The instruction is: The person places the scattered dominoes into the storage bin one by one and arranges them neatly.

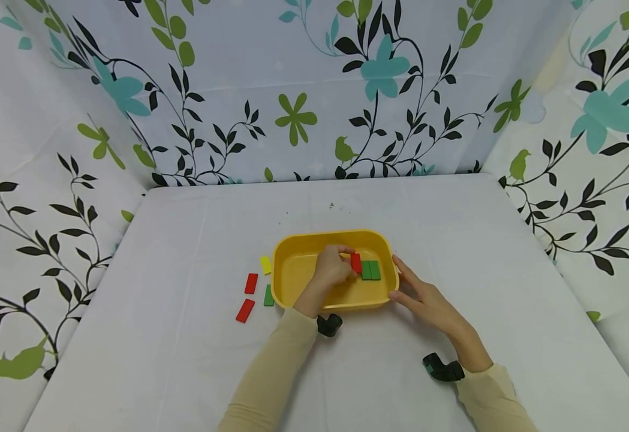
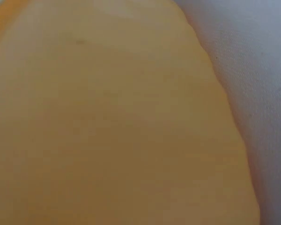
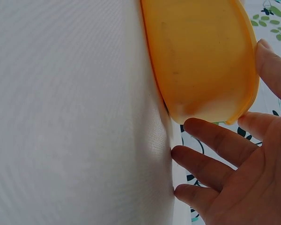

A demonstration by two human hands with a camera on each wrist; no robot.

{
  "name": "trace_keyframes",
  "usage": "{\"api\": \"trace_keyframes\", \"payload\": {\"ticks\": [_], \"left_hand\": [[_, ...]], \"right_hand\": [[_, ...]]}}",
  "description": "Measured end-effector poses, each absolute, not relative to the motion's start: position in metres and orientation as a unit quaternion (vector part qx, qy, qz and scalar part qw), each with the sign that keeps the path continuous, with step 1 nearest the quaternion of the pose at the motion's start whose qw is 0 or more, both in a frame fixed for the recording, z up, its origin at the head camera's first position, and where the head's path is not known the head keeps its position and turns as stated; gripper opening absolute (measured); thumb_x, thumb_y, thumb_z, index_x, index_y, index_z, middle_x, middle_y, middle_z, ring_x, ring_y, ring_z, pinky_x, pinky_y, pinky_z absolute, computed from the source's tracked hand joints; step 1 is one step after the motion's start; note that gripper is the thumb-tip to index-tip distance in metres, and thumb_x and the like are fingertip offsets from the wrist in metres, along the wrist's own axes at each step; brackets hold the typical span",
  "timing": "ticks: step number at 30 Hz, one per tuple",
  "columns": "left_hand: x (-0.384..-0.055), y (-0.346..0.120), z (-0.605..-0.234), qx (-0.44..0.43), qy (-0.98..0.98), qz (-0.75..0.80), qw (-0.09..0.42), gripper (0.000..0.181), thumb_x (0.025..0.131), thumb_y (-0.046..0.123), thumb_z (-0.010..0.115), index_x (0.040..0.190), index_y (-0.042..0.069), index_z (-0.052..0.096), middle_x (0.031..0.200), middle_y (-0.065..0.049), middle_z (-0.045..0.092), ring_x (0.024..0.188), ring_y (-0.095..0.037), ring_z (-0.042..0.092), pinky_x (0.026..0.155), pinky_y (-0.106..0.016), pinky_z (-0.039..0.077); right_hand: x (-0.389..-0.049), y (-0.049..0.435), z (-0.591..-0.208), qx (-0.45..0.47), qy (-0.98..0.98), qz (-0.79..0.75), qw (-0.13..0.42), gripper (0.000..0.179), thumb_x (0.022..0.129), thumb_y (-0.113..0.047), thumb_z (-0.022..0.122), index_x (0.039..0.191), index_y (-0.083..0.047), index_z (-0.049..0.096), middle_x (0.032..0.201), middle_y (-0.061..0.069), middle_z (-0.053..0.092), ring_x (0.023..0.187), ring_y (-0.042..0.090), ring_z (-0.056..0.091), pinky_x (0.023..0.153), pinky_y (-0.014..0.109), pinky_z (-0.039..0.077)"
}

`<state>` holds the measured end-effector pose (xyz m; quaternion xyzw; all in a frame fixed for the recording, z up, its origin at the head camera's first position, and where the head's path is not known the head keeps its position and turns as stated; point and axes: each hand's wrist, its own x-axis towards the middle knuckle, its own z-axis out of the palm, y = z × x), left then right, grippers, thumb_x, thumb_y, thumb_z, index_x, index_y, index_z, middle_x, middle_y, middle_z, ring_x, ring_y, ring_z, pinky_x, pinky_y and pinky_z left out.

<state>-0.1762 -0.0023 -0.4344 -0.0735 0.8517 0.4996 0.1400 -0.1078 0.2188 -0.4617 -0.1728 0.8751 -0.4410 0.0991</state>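
Observation:
In the head view, my left hand (image 1: 333, 265) reaches into a yellow plastic tray (image 1: 298, 238) and pinches a red rectangular block (image 1: 355, 263) near its right half. Right beside that red piece, two green blocks (image 1: 370, 270) lie side by side on the tray floor. My right hand (image 1: 427, 303) is at the tray's right end, its fingers spread and fairly straight. In the right wrist view, the thumb (image 3: 271, 63) is on the rim of the tray (image 3: 206, 61), and the fingertips are close by its end wall. Skin fills most of the left wrist view and hides the block.
Left of the tray, on the white tablecloth (image 1: 184, 336), lie a yellow block (image 1: 265, 265), a green block (image 1: 268, 295) by the tray wall, and two red blocks, one (image 1: 251, 283) behind the other (image 1: 245, 311). Patterned curtains (image 1: 292, 90) hang around the table.

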Motion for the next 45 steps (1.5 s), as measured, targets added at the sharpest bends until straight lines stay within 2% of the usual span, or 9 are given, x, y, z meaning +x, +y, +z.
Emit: {"api": "trace_keyframes", "payload": {"ticks": [10, 15, 19, 26, 36, 45], "left_hand": [[-0.178, -0.0011, -0.4358, -0.073, 0.877, 0.45, 0.148, 0.049, 0.07, -0.007, 0.078, 0.114, 0.012, 0.071, 0.087, -0.008, 0.064, 0.067, -0.019, 0.051, 0.054, -0.021, 0.04], [-0.1783, 0.0, -0.4373, -0.064, 0.887, 0.433, 0.146, 0.048, 0.067, -0.006, 0.08, 0.111, 0.012, 0.073, 0.1, -0.01, 0.066, 0.077, -0.021, 0.049, 0.059, -0.021, 0.039], [-0.1778, 0.0, -0.439, -0.047, 0.894, 0.422, 0.141, 0.047, 0.067, -0.004, 0.081, 0.11, 0.011, 0.073, 0.108, -0.012, 0.068, 0.079, -0.022, 0.051, 0.06, -0.021, 0.039], [-0.1771, -0.0002, -0.4411, -0.032, 0.902, 0.408, 0.135, 0.047, 0.067, -0.004, 0.08, 0.111, 0.011, 0.073, 0.107, -0.011, 0.069, 0.076, -0.022, 0.053, 0.057, -0.021, 0.04], [-0.1746, 0.001, -0.4382, -0.023, 0.918, 0.372, 0.136, 0.048, 0.067, 0.0, 0.081, 0.113, 0.014, 0.073, 0.117, -0.009, 0.069, 0.093, -0.024, 0.056, 0.069, -0.024, 0.043], [-0.1742, 0.0005, -0.4384, -0.016, 0.92, 0.368, 0.134, 0.049, 0.068, -0.001, 0.08, 0.115, 0.012, 0.072, 0.118, -0.01, 0.068, 0.092, -0.024, 0.055, 0.069, -0.024, 0.044]], "right_hand": [[-0.1072, 0.2189, -0.4617, -0.173, 0.875, -0.441, 0.096, 0.077, 0.098, -0.032, 0.059, 0.158, -0.03, 0.012, 0.143, 0.024, 0.049, 0.136, 0.045, 0.04, 0.106, 0.069, 0.028], [-0.107, 0.2193, -0.4625, -0.168, 0.877, -0.439, 0.097, 0.077, 0.098, -0.032, 0.059, 0.158, -0.03, 0.012, 0.144, 0.024, 0.048, 0.136, 0.045, 0.04, 0.105, 0.069, 0.028], [-0.1067, 0.2194, -0.4633, -0.164, 0.881, -0.434, 0.097, 0.076, 0.098, -0.033, 0.059, 0.158, -0.031, 0.012, 0.144, 0.024, 0.048, 0.136, 0.046, 0.04, 0.105, 0.07, 0.03], [-0.107, 0.219, -0.4635, -0.164, 0.88, -0.435, 0.099, 0.076, 0.098, -0.034, 0.059, 0.158, -0.031, 0.012, 0.144, 0.024, 0.048, 0.136, 0.046, 0.041, 0.104, 0.07, 0.03], [-0.107, 0.2187, -0.4636, -0.164, 0.881, -0.433, 0.099, 0.076, 0.098, -0.034, 0.058, 0.158, -0.031, 0.012, 0.146, 0.025, 0.045, 0.136, 0.046, 0.041, 0.104, 0.069, 0.031], [-0.1065, 0.218, -0.4633, -0.164, 0.879, -0.435, 0.101, 0.076, 0.098, -0.034, 0.058, 0.158, -0.031, 0.012, 0.146, 0.024, 0.046, 0.137, 0.045, 0.04, 0.105, 0.069, 0.029]]}}
